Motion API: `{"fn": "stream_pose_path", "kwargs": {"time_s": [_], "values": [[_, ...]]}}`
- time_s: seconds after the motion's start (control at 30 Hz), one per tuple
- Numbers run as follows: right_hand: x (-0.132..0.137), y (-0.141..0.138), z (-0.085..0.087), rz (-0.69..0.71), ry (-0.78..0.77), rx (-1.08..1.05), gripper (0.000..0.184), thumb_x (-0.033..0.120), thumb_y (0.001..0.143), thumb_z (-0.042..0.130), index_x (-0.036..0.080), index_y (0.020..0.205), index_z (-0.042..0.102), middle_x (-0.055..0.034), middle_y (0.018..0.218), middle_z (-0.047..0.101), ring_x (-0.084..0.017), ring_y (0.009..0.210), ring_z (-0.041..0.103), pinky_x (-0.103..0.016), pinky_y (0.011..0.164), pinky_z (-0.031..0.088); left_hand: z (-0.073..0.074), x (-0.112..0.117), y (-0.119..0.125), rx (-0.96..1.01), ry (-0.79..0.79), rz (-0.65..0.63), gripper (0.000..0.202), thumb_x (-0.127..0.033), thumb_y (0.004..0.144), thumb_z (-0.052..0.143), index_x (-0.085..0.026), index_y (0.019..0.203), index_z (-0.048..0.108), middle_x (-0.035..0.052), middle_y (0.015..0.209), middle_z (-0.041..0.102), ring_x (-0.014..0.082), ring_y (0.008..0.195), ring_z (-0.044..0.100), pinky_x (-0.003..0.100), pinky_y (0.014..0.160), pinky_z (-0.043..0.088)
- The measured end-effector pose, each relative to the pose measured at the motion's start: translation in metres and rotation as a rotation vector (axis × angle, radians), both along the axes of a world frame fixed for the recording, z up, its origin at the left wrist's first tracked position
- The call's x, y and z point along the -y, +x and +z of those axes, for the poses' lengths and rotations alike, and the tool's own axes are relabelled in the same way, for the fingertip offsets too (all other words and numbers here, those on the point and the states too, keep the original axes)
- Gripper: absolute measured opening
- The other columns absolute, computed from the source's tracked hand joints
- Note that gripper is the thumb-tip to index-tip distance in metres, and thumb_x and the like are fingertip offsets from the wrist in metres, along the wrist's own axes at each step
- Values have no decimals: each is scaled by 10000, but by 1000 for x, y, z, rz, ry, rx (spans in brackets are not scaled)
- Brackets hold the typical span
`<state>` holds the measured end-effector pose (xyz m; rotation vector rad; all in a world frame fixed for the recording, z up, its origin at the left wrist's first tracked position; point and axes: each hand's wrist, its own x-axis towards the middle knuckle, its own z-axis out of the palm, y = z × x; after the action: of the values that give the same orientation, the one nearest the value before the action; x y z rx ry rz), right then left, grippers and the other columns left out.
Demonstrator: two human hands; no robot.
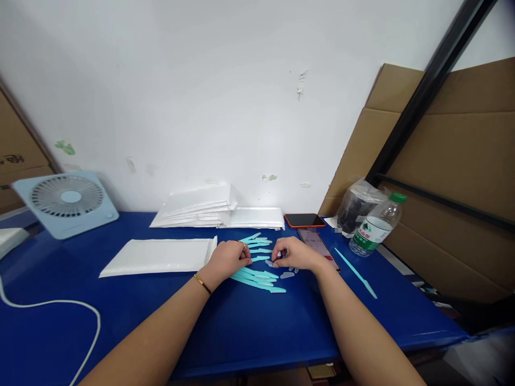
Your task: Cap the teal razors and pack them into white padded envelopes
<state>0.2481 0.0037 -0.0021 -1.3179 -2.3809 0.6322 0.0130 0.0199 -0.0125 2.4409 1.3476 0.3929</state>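
Note:
Several turquoise eyebrow razors (257, 274) lie fanned out on the blue table. My left hand (229, 258) is closed over them, thumb and fingertips pinching one razor (260, 258) whose blade end points right. Facing it, my right hand (295, 253) is closed in a pinch on a small clear blade cap (270, 263) right beside that razor's tip. More clear caps (287, 275) lie on the table under and beside my right hand. A single razor (356, 272) lies apart, farther right.
A white padded envelope (159, 256) lies left of my left hand, with stacked envelopes (193, 206) behind. A phone (317, 244), an orange-edged phone (304, 220) and a water bottle (376, 228) are at right. A blue fan (68, 201) and white cable (52, 302) are at left.

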Motion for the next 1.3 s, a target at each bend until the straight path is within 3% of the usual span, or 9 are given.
{"fn": "stream_pose_path", "kwargs": {"time_s": [0.1, 0.27, 0.37, 0.53, 0.63, 0.73, 0.87, 1.07, 1.3], "values": [[-2, 0, -1, -3, -8, 19, 109, 287, 684, 667, 195, 725, 710, -7, 718, 653, -115, 614, 576, -206, 529, 422, 1, 0, -2, -5, -26, 10, 123, -328, 711, 585, -220, 717, 643, -10, 718, 664, 132, 663, 576, 212, 559, 347], [-5, 5, -2, -156, 3, 41, 77, 216, 667, 656, 169, 691, 712, -27, 649, 668, -142, 583, 596, -223, 502, 404, 0, -2, -7, -1, -41, 18, 116, -331, 706, 590, -226, 701, 638, -19, 700, 657, 134, 650, 573, 216, 533, 341], [-5, -4, -5, -124, 12, 21, 104, 237, 688, 638, 174, 714, 717, -26, 659, 670, -137, 592, 590, -219, 513, 404, -2, -3, -5, 5, -34, 5, 126, -334, 713, 591, -218, 720, 640, -12, 713, 658, 134, 658, 575, 214, 546, 347], [-8, -17, -11, -114, 111, -10, 111, 205, 729, 602, 178, 737, 709, -26, 723, 665, -124, 641, 576, -211, 578, 411, -7, -5, 7, -13, 112, -1, 116, -314, 748, 576, -226, 749, 651, -9, 788, 656, 152, 731, 579, 241, 637, 359], [-7, -10, -4, -124, 142, -20, 116, 243, 723, 628, 181, 779, 708, -34, 774, 656, -130, 673, 573, -221, 604, 418, -3, -3, 5, 11, 174, -11, 167, -346, 760, 568, -245, 863, 651, -1, 881, 647, 171, 822, 573, 253, 682, 362], [1, 6, 9, -21, 26, -25, 160, 301, 670, 683, 182, 773, 712, -23, 765, 641, -129, 671, 570, -211, 579, 412, 6, 1, -5, 66, 103, -118, 248, -420, 764, 551, -252, 924, 640, 1, 918, 636, 162, 832, 565, 232, 671, 376], [10, 18, 15, 123, -166, 95, 276, 320, 493, 780, 200, 735, 720, 12, 704, 624, -110, 608, 545, -184, 501, 372, 12, 3, -16, 8, -44, -251, 181, -380, 722, 589, -242, 811, 667, -6, 807, 641, 145, 765, 564, 209, 626, 374], [5, 12, 6, 62, -113, 133, 105, 265, 601, 699, 183, 667, 696, 15, 627, 625, -94, 544, 522, -185, 481, 347, 7, 1, -15, 34, -197, -193, 206, -398, 727, 560, -204, 748, 626, -10, 682, 607, 118, 595, 532, 203, 504, 356], [4, 6, 7, -36, -74, 18, 150, 311, 713, 622, 180, 765, 676, 1, 652, 618, -98, 559, 515, -191, 485, 358, 11, 1, -13, 85, -13, -70, 196, -371, 770, 513, -201, 774, 609, 13, 806, 626, 145, 736, 560, 224, 624, 394]]}}
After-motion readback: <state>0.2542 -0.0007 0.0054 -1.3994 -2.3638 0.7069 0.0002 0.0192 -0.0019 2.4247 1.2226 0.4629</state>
